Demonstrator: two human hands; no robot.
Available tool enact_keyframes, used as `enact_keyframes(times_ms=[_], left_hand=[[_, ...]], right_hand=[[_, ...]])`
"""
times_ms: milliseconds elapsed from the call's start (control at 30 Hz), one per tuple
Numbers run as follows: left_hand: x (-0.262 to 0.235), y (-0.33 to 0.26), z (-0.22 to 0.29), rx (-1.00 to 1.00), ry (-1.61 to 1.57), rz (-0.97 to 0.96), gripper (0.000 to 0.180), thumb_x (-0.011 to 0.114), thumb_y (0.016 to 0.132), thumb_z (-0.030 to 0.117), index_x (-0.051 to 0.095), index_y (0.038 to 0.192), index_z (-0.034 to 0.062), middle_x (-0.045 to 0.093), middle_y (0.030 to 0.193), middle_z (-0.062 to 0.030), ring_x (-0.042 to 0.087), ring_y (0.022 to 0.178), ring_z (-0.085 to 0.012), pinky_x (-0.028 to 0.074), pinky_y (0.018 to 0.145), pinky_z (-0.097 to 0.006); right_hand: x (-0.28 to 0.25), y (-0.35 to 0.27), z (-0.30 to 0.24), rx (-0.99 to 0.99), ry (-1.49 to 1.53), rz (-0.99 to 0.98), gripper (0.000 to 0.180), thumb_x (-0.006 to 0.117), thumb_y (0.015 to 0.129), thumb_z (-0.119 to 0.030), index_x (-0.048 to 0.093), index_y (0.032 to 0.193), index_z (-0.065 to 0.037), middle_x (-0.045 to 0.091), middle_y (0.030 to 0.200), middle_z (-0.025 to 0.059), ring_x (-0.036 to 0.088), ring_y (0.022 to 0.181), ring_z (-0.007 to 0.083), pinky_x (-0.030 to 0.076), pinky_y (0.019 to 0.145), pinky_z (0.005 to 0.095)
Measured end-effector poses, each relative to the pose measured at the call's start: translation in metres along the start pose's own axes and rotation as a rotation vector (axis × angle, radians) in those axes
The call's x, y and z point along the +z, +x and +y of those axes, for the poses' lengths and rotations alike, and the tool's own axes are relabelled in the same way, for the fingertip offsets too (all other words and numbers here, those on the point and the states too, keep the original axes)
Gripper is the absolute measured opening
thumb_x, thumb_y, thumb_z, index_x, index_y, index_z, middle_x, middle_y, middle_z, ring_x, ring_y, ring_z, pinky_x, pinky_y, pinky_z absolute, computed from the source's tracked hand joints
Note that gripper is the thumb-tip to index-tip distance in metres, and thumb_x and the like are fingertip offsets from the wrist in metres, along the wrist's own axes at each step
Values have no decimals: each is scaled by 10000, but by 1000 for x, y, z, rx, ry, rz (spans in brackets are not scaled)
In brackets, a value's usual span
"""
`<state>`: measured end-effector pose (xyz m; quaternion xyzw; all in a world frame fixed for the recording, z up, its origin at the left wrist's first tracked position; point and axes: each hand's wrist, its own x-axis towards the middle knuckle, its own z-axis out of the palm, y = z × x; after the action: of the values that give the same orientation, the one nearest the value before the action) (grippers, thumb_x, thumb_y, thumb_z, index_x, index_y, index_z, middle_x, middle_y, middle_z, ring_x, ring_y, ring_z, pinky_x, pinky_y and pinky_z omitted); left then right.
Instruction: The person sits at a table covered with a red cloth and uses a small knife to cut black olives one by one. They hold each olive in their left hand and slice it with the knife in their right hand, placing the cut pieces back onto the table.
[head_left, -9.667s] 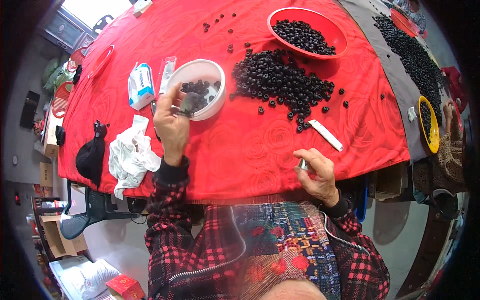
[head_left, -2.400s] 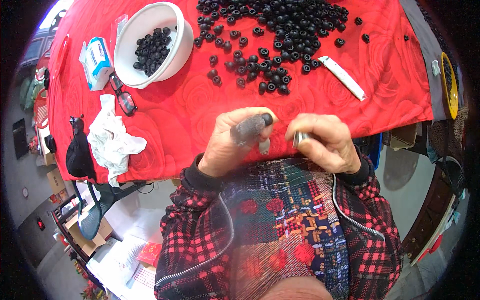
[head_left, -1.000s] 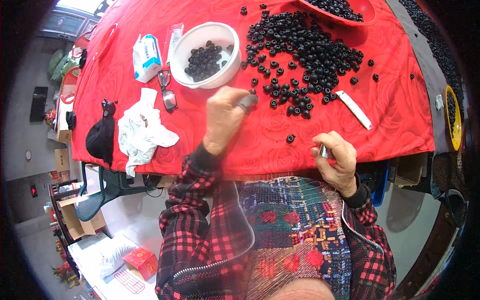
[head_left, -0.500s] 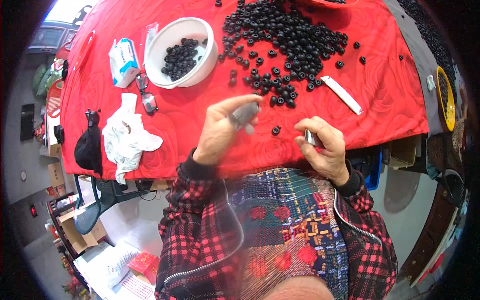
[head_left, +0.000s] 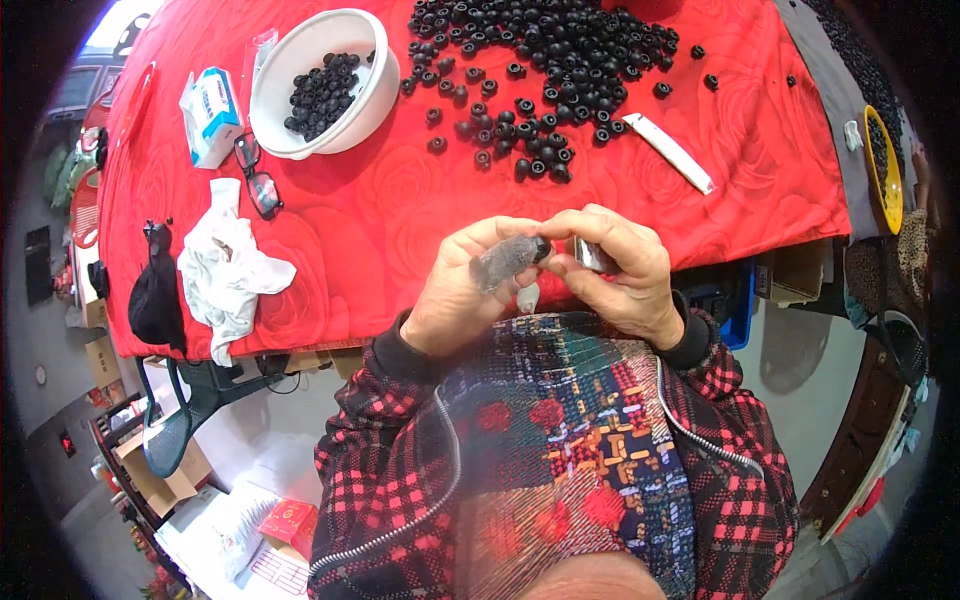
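My left hand [head_left: 465, 285] is closed, its fingertips pinching a small black round piece [head_left: 542, 248]. Grey material [head_left: 505, 263] covers one of its fingers, and a pale tip shows below. Against it comes my right hand [head_left: 625, 270], fingers curled round a small shiny metal tool [head_left: 592, 255] whose kind I cannot make out. The two hands meet above the table's near edge. Beyond them lies a large spread of similar black round pieces [head_left: 560, 60], each with a hole. A white bowl [head_left: 375, 105] at the left holds more of them.
On the red tablecloth [head_left: 380, 240] lie a white strip [head_left: 670, 155], glasses [head_left: 263, 190], a blue-and-white packet [head_left: 212, 118], a white cloth [head_left: 230, 270] and a black item [head_left: 155, 295]. A yellow basket [head_left: 882, 175] stands at far right.
My hands have come together from apart, the right moving left toward the left. The lone black piece between them no longer shows on the cloth. The whole view has shifted slightly.
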<state>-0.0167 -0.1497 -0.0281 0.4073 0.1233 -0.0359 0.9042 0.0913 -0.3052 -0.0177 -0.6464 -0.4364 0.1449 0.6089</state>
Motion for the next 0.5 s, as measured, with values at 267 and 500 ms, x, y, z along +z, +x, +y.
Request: enact_keyframes(times_ms=[267,500], left_hand=[[0,-3,-1,-103,-84,7,240,550,882,-5,584,1119,-12,631,871,-39,576,672,-79,480,584,-206],[-1,-1,0,-182,-144,-11,279,536,864,-68,582,1130,3,620,884,-51,574,694,-80,495,583,-217]], right_hand=[[0,0,3,-89,-15,-6,270,690,729,32,634,991,1,620,769,85,570,638,170,430,557,276],[0,1,5,-212,-94,14,258,690,721,60,642,971,16,609,698,88,568,577,171,421,507,278]])
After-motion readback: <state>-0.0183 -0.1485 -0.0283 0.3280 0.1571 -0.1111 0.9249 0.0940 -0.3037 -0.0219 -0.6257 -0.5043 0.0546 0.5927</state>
